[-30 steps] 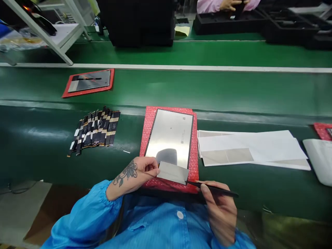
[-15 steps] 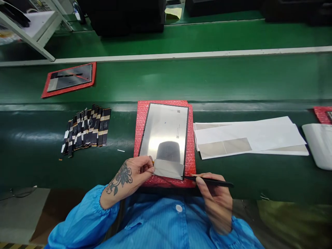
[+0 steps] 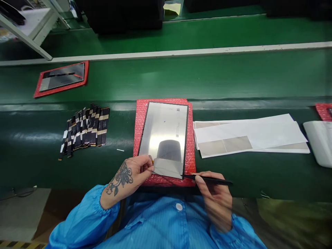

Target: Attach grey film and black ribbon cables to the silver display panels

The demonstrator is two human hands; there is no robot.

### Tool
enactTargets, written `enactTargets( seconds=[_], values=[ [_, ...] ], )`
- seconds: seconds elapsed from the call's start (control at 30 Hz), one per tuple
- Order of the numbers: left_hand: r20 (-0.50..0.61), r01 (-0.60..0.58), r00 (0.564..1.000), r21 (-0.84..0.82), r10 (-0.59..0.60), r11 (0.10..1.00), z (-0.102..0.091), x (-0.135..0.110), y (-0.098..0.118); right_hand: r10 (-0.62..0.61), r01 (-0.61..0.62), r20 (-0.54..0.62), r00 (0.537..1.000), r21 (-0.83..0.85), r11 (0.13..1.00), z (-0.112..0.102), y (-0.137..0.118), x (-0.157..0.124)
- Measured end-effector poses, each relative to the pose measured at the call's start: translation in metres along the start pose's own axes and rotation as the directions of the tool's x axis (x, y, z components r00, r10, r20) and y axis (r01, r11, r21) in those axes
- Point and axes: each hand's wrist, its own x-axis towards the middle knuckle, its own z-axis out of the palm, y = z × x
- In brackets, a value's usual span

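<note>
**Grey film strip held at the near edge of the panel**

In the upper left of the frame, a second reflective panel on a red mat (image 3: 61, 77) lies on the dark green conveyor belt (image 3: 233, 79). Below it, at centre left, a fanned row of black flat strips with white and gold bands (image 3: 84, 129) rests on the belt.

At lower centre, the left hand (image 3: 132, 173), tattooed on its back, pinches the left end of a grey rectangular film strip (image 3: 168, 168) between thumb and fingers. The strip lies across the near edge of a silver rectangular panel with a black border (image 3: 164, 128). The panel lies flat on a red bubble-wrap mat (image 3: 137, 128) at the centre of the frame.

Just right of the strip, the right hand (image 3: 215, 200) grips a slim black tool (image 3: 210, 180), which lies nearly level. The tool tip meets the lower right corner of the strip.

At centre right, overlapping white and grey paper sheets (image 3: 249, 135) lie just beside the mat.
</note>
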Motion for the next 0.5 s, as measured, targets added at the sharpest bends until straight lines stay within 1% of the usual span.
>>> enactTargets(
  seconds=[0.2, 0.5],
  values=[
    [-0.02, -0.015, 1.0, 0.092, 0.017, 0.996, 0.0026, -0.0002, -0.0006, 0.001, -0.001, -0.013, 1.0, -0.006, 1.0, -0.0011, 0.0005, 0.0],
    [-0.036, -0.016, 0.999, 0.156, 0.022, 0.988, 0.0046, -0.0025, 0.004, 0.059, -0.06, -0.042, 0.997, -0.008, 0.998, 0.0005, 0.002, 0.0]
  ],
)
